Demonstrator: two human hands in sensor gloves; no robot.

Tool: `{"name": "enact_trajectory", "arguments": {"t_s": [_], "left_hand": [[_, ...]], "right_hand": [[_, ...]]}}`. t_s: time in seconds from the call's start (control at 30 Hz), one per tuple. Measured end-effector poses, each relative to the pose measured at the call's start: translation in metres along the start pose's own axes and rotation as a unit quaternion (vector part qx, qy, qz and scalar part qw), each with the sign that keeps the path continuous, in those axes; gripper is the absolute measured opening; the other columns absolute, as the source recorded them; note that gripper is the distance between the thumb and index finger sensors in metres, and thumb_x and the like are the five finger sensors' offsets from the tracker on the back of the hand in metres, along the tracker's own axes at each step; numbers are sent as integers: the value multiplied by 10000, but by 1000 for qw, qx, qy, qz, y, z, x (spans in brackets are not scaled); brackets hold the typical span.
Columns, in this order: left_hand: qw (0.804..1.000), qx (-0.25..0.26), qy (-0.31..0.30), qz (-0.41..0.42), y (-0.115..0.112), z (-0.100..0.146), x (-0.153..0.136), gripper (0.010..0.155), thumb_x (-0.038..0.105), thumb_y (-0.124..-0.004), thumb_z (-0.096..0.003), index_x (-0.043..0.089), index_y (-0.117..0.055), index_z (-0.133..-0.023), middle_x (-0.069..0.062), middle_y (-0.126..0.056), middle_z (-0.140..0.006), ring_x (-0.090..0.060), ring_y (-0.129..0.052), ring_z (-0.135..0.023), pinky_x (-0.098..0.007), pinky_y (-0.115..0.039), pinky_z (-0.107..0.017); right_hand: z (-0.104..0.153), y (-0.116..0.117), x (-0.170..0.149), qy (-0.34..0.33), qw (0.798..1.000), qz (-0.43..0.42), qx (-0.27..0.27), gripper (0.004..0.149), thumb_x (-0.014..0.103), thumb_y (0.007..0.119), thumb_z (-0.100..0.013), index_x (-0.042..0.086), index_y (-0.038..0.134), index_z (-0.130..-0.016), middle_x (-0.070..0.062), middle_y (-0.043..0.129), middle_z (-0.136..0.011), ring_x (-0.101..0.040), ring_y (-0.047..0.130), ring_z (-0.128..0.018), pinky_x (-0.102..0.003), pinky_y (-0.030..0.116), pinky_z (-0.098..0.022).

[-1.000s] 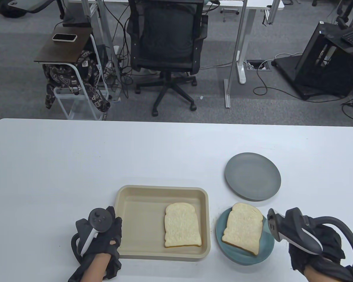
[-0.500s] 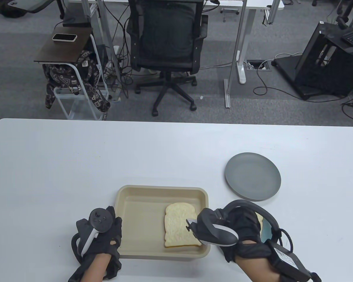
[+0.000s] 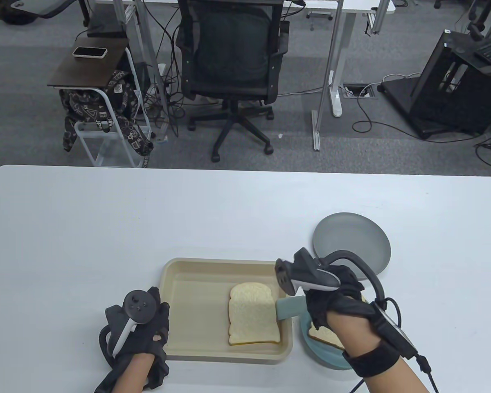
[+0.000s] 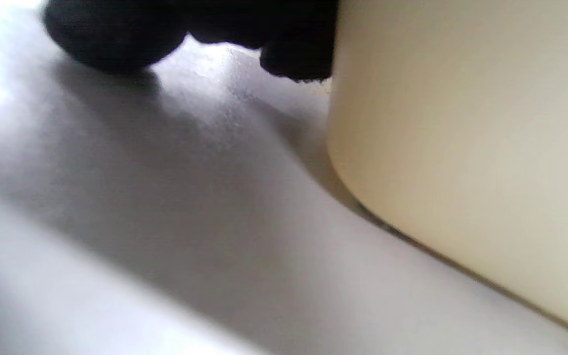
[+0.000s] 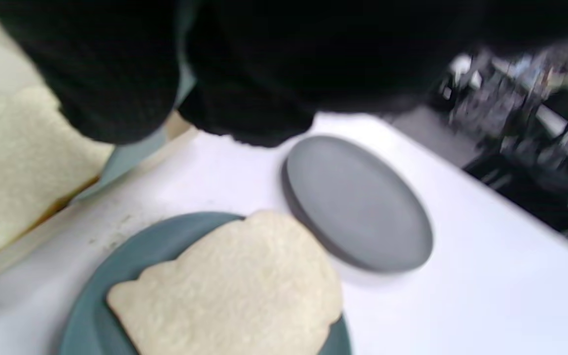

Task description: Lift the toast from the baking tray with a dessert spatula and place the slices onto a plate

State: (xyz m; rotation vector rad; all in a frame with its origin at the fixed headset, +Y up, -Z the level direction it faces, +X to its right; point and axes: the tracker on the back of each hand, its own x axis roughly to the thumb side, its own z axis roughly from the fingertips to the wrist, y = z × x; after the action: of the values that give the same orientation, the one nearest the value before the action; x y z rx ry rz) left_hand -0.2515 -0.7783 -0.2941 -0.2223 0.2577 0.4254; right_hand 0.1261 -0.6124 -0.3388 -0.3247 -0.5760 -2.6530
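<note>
A beige baking tray [image 3: 196,303] holds one toast slice [image 3: 253,315] in its right half. My right hand [image 3: 331,294] grips a teal dessert spatula [image 3: 289,308] whose blade reaches over the tray's right wall to the slice's right edge. A second slice [image 5: 234,286] lies on a teal plate [image 3: 323,358], which my right forearm partly covers in the table view. My left hand [image 3: 141,327] rests on the table at the tray's front-left corner, its fingertips [image 4: 299,59] against the tray's outer wall [image 4: 461,148].
A bare grey plate [image 3: 352,241] sits behind the teal plate, just beyond my right hand. White table surface stretches to the left and behind the tray. An office chair and desk legs stand on the floor past the far edge.
My right hand swung left from beside the teal plate, crossed over it, and now holds the spatula's blade at the tray slice's right edge. The left hand stayed put.
</note>
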Motion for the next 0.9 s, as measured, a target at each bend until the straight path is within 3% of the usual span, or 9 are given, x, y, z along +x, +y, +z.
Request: {"name": "enact_trajectory", "arguments": {"t_s": [0.1,0.33,0.53,0.63,0.9], "left_hand": [[1000,3,0,-3,0,0,0,627,485,-626,-599,197,-475,-1136,33,-925,-514,-157,-909,-216,-427,-874,-325],[1000,4,1,-4,-1,0,1,628,484,-624,-600,194,-474,-1136,32,-924,-513,-157,-908,-215,-427,-874,-324],[1000,3,0,-3,-1,0,0,626,484,-623,-601,193,-476,-1136,33,-924,-512,-157,-908,-214,-428,-874,-322],[1000,4,0,-4,-1,0,0,627,484,-624,-600,194,-475,-1136,33,-924,-512,-157,-908,-213,-427,-874,-322],[1000,4,0,-4,-1,0,0,626,484,-622,-601,196,-475,-1136,33,-924,-512,-157,-908,-214,-427,-875,-321]], "right_hand": [[-13,18,-18,-16,997,-76,20,465,425,908,-325,273,882,-763,-19,1019,-399,-181,979,-49,-411,886,-11],[-27,37,-25,-57,987,-148,8,462,416,915,-323,265,886,-758,-15,1019,-391,-178,973,-38,-407,882,-3],[-36,57,-2,-82,980,-184,-3,469,420,905,-328,252,881,-765,-21,1016,-386,-173,967,-25,-405,879,14],[-34,61,2,-94,971,-220,-15,468,426,901,-336,245,883,-767,-20,1016,-378,-158,960,-7,-390,875,33],[-33,66,29,-99,969,-219,-50,471,439,888,-342,234,884,-766,-15,1016,-362,-139,954,17,-372,873,58]]}}
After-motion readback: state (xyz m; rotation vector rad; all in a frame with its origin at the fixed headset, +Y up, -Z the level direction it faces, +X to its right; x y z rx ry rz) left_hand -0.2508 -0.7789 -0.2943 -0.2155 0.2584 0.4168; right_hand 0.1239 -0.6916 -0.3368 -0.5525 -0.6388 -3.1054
